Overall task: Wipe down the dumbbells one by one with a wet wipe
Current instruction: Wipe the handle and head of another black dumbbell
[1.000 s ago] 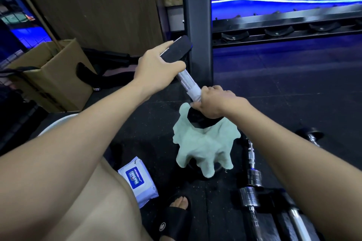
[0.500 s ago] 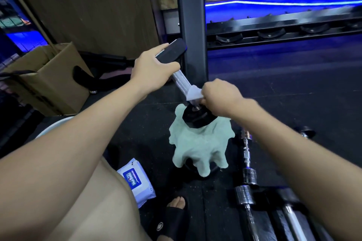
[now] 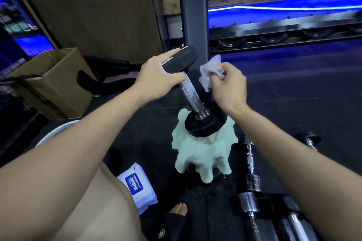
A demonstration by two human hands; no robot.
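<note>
You held the dumbbell tilted on end, its lower head resting on a pale green cloth on the floor and its knurled handle running up and to the left. Your left hand gripped the upper head. Your right hand pinched a crumpled wet wipe just right of the handle, apart from it. The steel lay left of and below the wipe, so the right hand was the nearer one to wipe along the shaft.
</note>
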